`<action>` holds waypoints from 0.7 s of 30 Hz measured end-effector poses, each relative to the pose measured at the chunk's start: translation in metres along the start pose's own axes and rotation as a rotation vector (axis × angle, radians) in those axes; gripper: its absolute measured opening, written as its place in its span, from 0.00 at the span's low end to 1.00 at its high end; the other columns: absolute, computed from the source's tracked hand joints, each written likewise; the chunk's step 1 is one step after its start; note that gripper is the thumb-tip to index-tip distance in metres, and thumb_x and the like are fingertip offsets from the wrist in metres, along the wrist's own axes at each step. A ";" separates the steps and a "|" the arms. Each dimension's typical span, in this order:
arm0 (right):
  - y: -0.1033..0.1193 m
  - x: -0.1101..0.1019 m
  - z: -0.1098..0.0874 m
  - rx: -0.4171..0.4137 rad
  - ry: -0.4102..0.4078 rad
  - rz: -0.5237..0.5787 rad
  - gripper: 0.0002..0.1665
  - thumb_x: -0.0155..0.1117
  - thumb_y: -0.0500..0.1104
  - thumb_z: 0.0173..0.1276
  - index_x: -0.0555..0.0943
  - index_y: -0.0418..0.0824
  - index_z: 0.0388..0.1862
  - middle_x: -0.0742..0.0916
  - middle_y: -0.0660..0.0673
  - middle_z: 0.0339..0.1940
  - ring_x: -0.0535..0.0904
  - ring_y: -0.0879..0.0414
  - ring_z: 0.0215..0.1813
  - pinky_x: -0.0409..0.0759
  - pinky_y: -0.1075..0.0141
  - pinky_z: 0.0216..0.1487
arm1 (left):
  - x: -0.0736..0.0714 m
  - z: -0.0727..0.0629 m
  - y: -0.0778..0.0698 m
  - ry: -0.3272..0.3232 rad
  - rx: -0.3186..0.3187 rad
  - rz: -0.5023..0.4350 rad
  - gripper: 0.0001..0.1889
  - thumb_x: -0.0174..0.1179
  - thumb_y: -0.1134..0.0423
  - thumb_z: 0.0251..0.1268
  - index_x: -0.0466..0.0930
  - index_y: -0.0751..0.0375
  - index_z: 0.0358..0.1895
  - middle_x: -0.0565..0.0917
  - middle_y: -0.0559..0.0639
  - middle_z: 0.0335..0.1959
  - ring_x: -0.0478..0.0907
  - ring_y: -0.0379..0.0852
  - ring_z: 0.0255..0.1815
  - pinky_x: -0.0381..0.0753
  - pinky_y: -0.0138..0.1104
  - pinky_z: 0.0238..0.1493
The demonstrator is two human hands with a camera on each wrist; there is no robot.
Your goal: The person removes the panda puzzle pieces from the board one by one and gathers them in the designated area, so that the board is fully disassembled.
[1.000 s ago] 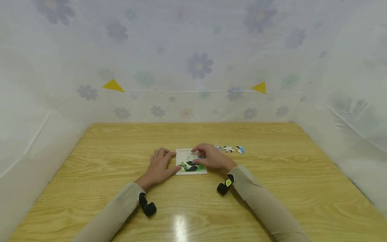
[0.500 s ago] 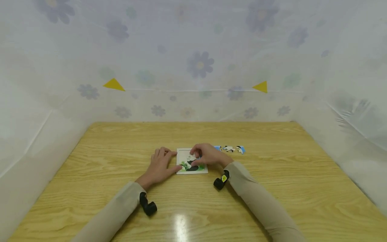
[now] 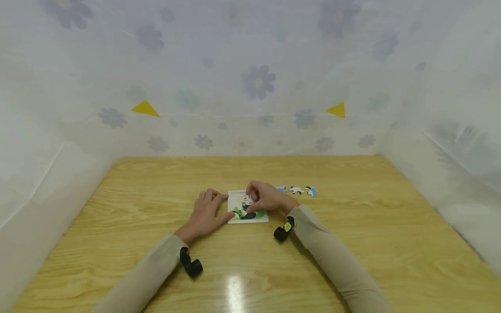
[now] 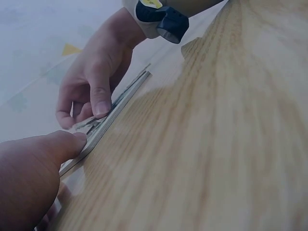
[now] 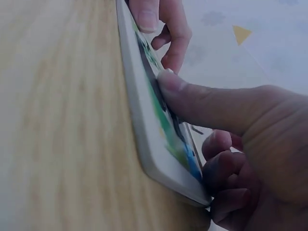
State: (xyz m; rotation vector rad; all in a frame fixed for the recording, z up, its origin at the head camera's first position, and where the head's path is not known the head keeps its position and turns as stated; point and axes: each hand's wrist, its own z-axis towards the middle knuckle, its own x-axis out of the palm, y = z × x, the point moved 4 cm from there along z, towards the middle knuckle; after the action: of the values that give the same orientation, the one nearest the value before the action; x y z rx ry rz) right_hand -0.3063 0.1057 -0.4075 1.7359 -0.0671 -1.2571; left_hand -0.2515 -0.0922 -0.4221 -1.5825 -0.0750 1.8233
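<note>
A small white-rimmed jigsaw puzzle board (image 3: 258,222) with a panda picture lies flat on the table. My left hand (image 3: 204,215) rests at its left side, thumb straight on the lower left corner and index fingertip at the upper left edge. Over the board, my right hand (image 3: 269,198) pinches a whitish puzzle piece (image 3: 248,200) with a panda's face between thumb and fingers. Green and black picture parts fill the board's lower half; its upper left is bare white. In the right wrist view my right thumb (image 5: 192,101) lies over the picture, with the other fingers curled beyond the rim.
Several loose puzzle pieces, among them a white-and-black one (image 3: 295,190) and a blue one (image 3: 311,191), lie right of the board behind my right hand. The wooden table (image 3: 344,243) is walled by flowered white sheeting (image 3: 211,78) at back and sides.
The right hand has shifted slightly left and away from me, its fingers drawing closer together on the piece. More of the panda's face shows now. The left hand and board hold still.
</note>
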 end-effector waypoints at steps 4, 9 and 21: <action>0.003 0.000 0.000 -0.007 -0.013 0.034 0.25 0.77 0.42 0.54 0.69 0.42 0.40 0.73 0.48 0.30 0.66 0.57 0.29 0.66 0.68 0.35 | -0.003 0.001 0.000 -0.004 -0.004 0.004 0.32 0.62 0.43 0.62 0.72 0.60 0.63 0.67 0.58 0.56 0.60 0.55 0.53 0.58 0.48 0.51; 0.004 0.000 0.002 -0.050 -0.022 0.047 0.24 0.76 0.40 0.54 0.67 0.42 0.38 0.74 0.47 0.30 0.65 0.57 0.27 0.65 0.69 0.31 | -0.003 0.001 0.003 -0.006 -0.002 0.010 0.32 0.62 0.43 0.62 0.72 0.59 0.63 0.67 0.58 0.55 0.61 0.55 0.53 0.58 0.47 0.51; 0.005 0.007 -0.001 -0.079 0.022 0.097 0.22 0.70 0.37 0.61 0.71 0.41 0.51 0.82 0.47 0.32 0.69 0.59 0.23 0.68 0.70 0.28 | -0.001 -0.003 0.003 0.001 -0.008 -0.001 0.31 0.61 0.44 0.62 0.73 0.60 0.63 0.67 0.59 0.56 0.61 0.56 0.53 0.58 0.49 0.52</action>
State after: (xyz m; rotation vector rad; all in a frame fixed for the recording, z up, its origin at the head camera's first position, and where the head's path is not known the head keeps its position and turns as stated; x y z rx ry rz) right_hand -0.3000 0.1002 -0.4093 1.6583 -0.0866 -1.1548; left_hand -0.2505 -0.0961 -0.4230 -1.5889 -0.0829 1.8230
